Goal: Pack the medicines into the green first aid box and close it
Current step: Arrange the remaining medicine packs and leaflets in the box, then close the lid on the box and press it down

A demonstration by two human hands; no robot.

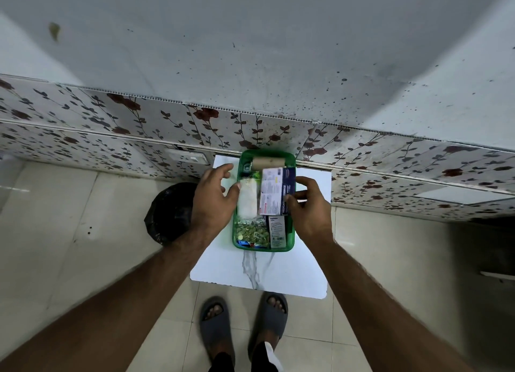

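Observation:
The green first aid box [291, 233] stands open on a small white table [223, 265], with no lid visible. Inside lie a tan bandage roll [269, 163] at the far end, a white gauze pack [247, 198] on the left, green pill strips [250, 232] and a small white carton [276, 230] at the near end. My right hand [308, 207] grips a white and dark blue medicine carton [274, 191] over the box's middle. My left hand [213, 200] hovers at the box's left rim, fingers spread, its thumb touching the gauze pack.
A bin lined with a black bag [170, 212] stands on the floor left of the table. A floral-tiled wall [111, 126] with a white socket [186, 156] runs just behind the table. My feet in grey slippers [242, 324] stand at the table's near edge.

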